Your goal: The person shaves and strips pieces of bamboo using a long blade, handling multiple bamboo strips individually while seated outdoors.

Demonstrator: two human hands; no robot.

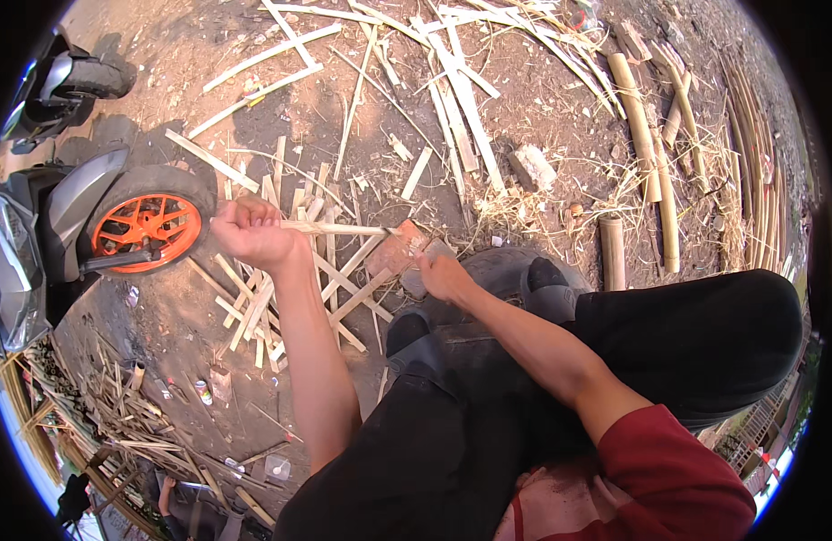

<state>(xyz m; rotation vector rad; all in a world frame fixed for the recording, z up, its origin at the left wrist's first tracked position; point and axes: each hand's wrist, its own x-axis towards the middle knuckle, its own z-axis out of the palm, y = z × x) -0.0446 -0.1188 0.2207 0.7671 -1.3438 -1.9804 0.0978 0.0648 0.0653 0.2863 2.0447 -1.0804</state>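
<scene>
My left hand [253, 234] is closed around one end of a pale bamboo strip [344, 229], which points right across the middle of the view. The strip's far end is over a reddish brick slab [390, 256] on the ground, close to my right hand. My right hand [445, 276] is closed with its fingers curled, beside the slab and a greyish block [418, 281]. What my right hand grips is too small and hidden to make out. Below my left hand, a loose pile of short, pale bamboo pieces [253, 316] lies crisscrossed on the dirt.
On the left stands a motorbike wheel with an orange rim [150, 230]. Bamboo poles [634, 126] lie at the right, and long split strips [452, 99] are scattered ahead. A chunk of stone [531, 168] sits among shavings. My feet are by a black tyre [492, 264].
</scene>
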